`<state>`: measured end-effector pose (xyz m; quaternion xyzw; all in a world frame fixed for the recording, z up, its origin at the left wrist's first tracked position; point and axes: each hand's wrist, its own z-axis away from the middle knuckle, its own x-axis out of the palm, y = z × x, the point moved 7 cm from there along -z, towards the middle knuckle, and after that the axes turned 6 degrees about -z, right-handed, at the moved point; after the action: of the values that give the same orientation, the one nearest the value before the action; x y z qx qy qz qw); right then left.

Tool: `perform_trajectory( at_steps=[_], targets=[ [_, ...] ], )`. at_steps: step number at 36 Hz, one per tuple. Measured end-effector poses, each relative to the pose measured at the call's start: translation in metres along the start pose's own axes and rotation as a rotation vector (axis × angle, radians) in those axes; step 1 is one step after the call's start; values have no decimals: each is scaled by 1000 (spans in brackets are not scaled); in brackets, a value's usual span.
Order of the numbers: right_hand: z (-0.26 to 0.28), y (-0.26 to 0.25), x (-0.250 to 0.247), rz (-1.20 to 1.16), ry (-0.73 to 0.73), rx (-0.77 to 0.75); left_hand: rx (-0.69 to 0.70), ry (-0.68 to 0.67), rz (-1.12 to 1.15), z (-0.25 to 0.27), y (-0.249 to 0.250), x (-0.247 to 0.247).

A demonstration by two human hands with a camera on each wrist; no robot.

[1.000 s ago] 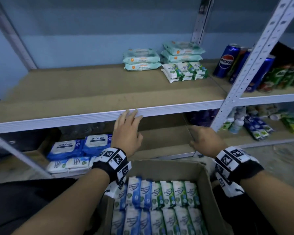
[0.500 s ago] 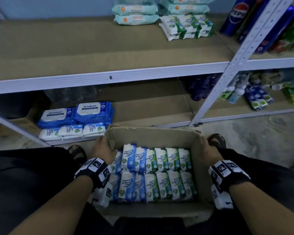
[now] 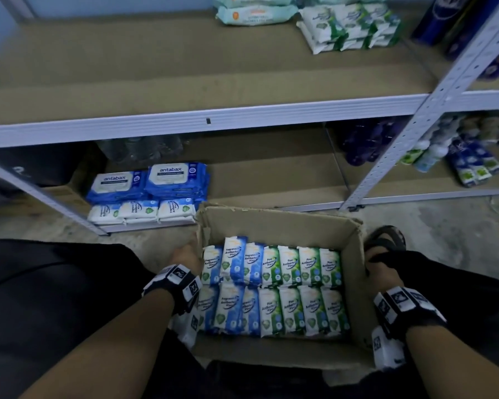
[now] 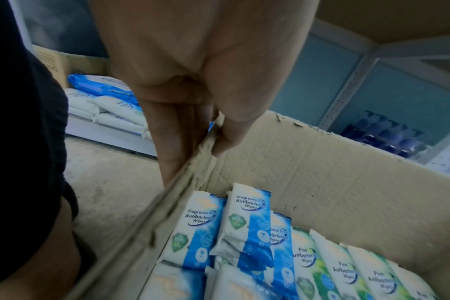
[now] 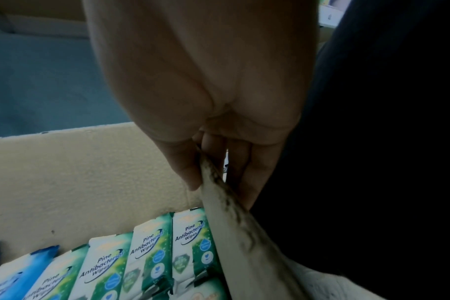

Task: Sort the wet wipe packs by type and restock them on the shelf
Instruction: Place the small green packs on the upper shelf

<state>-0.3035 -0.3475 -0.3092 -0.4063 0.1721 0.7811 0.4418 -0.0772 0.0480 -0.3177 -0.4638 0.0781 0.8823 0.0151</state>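
An open cardboard box [image 3: 280, 223] sits between my knees. It holds two rows of packs: blue Fragrance Free wipes [image 3: 234, 260] on the left, green Pine wipes [image 3: 308, 269] on the right. My left hand [image 3: 185, 254] grips the box's left wall [image 4: 193, 162], thumb inside, fingers outside. My right hand [image 3: 379, 273] pinches the right wall [image 5: 219, 192] the same way. The blue packs [image 4: 247, 221] and green packs [image 5: 152, 249] show close up in the wrist views.
The metal shelf [image 3: 202, 122] stands ahead. Its upper board carries teal packs [image 3: 254, 12] and green wipe packs [image 3: 349, 27]. The lower board holds antabax packs [image 3: 147, 180] over small blue wipe packs [image 3: 139, 210]. An upright post [image 3: 415, 128] separates bottles and cans at right.
Both hands came down from the shelf edge and took hold of the box walls. The view tilted down toward the box.
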Motion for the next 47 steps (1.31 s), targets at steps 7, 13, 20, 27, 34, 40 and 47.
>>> perform_trajectory(
  at_steps=[7,13,20,27,34,40,47],
  targets=[
    [13,-9,-5,-34,46,-37,70,40,100,2,-12,-4],
    [17,-26,-8,-24,17,-86,82,66,211,11,-33,-1],
    [20,-62,-9,-40,42,-202,-26,55,213,24,-64,-3],
    [29,-84,-4,-92,25,-247,-83,77,360,25,-102,-1],
    [30,-91,-5,-152,53,-249,-29,151,314,26,-103,2],
    [32,-84,-6,-100,77,-201,-77,132,352,25,-107,3],
    [35,-80,-9,-78,64,-165,-128,171,425,20,-112,4]
  ],
)
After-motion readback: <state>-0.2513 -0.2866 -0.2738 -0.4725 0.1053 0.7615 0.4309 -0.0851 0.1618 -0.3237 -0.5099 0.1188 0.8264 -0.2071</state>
